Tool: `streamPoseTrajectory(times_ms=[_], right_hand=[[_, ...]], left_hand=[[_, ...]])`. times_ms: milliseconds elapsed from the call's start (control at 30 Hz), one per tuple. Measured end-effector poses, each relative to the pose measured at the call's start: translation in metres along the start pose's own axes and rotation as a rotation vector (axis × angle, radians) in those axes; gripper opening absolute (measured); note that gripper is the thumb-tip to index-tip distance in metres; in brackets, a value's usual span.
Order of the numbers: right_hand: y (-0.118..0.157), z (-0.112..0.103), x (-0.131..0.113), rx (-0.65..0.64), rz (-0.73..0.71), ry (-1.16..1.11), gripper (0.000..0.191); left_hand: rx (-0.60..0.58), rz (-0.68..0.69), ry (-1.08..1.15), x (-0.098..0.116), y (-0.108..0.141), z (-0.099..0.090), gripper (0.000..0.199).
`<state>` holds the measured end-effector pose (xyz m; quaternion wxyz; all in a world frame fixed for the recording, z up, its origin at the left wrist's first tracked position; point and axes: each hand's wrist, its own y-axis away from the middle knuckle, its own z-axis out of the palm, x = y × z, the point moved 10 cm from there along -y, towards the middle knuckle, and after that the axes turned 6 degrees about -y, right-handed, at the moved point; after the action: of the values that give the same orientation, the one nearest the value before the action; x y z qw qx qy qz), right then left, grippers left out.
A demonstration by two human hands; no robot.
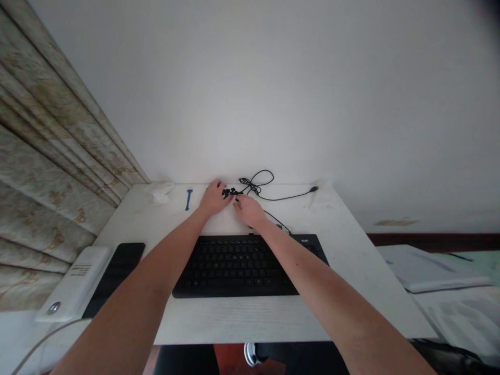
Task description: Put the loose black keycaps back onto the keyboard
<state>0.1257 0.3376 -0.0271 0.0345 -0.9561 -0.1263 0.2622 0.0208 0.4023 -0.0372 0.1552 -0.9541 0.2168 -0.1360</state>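
Note:
At the back of the desk, both hands are at a small heap of black keycaps [232, 192]. My left hand [213, 198] lies against the heap's left side, its fingers partly spread and cupped around it. From the right, my right hand [250, 210] reaches in with bent fingers, and a small black keycap [236, 200] shows at its fingertips. Nearer to me is a black keyboard [234, 268], partly covered by my right forearm. Its black cable [281, 198] lies coiled behind my right hand, with the USB plug [313, 189] at the right.
A small blue tool [189, 199] lies left of my left hand, near a crumpled white tissue [161, 191]. A black phone [117, 271] and a white device [80, 278] are at the left edge, beside the curtain [47, 156]. The wall [250, 94] bounds the desk's back.

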Motion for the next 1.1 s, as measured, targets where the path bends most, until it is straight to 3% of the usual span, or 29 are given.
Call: streamPoseTrajectory(times_ms=[133,267,467,533,633,867,1000,1100], right_hand=[[-0.01,0.008,0.013,0.07,0.172,-0.002,0.04],[-0.017,0.01,0.02,0.131,0.215,-0.025,0.049],[-0.017,0.002,0.042,0.203,0.295,-0.064,0.044],[-0.015,0.001,0.047,0.203,0.281,-0.075,0.04],[-0.015,0.0,0.05,0.19,0.23,-0.066,0.037],[-0.027,-0.003,0.046,0.169,0.201,0.044,0.04],[-0.037,0.0,0.032,0.173,0.189,0.072,0.048],[-0.047,0.007,0.022,0.172,0.212,0.043,0.05]], left_hand=[[-0.047,0.046,-0.005,0.006,0.0,0.003,0.041],[-0.063,0.099,0.002,0.014,0.0,0.001,0.045],[-0.033,0.207,0.004,0.032,0.002,-0.013,0.04],[-0.017,0.18,0.019,0.037,-0.002,-0.019,0.038],[-0.081,0.088,0.094,0.047,-0.018,-0.02,0.037],[-0.153,-0.059,0.427,0.07,-0.065,-0.031,0.029],[-0.187,-0.063,0.496,0.06,-0.073,-0.035,0.029],[-0.204,-0.044,0.422,0.047,-0.071,-0.036,0.032]])
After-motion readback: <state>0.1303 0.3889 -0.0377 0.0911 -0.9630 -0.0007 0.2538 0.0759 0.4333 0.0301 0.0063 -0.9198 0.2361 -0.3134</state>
